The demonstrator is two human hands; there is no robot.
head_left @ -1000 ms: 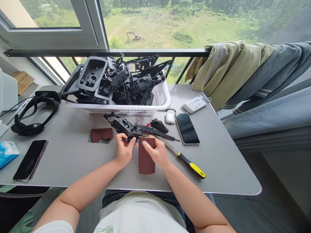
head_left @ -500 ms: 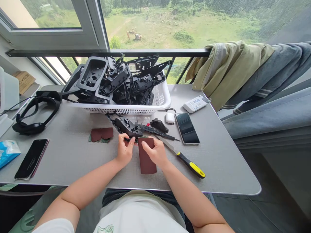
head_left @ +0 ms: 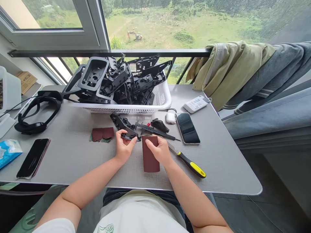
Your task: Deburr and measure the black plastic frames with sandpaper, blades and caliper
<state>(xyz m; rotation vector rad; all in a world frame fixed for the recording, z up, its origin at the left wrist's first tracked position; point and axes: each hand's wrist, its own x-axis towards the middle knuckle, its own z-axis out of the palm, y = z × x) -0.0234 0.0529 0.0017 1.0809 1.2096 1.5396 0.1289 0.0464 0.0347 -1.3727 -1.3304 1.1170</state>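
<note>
My left hand (head_left: pixel 124 147) is closed on a black plastic part (head_left: pixel 126 127), gripping its near end between thumb and fingers. The part slants away toward the basket. In my right hand (head_left: pixel 160 149) is a dark red-brown sheet of sandpaper (head_left: pixel 151 160), pinched with the thumb on top and hanging toward me. The fingers under the sheet are hidden. A small gap separates the sandpaper from the black part. Just beyond my hands lie a black caliper (head_left: pixel 157 132) and a dark lump (head_left: pixel 159 125). A file with a black and yellow handle (head_left: pixel 191 165) rests right of my right hand.
A white basket (head_left: pixel 165 95) heaped with black plastic parts stands at the back. Torn sandpaper pieces (head_left: pixel 102 134) lie to the left. Phones (head_left: pixel 187 128), a white earbud case (head_left: pixel 170 118), a white power bank (head_left: pixel 196 104) and a black headset (head_left: pixel 39 113) are also on the table (head_left: pixel 223 155).
The sandpaper has moved slightly right, away from the black part, in my right hand. My left hand has turned the part a little, and more of its smooth side shows.
</note>
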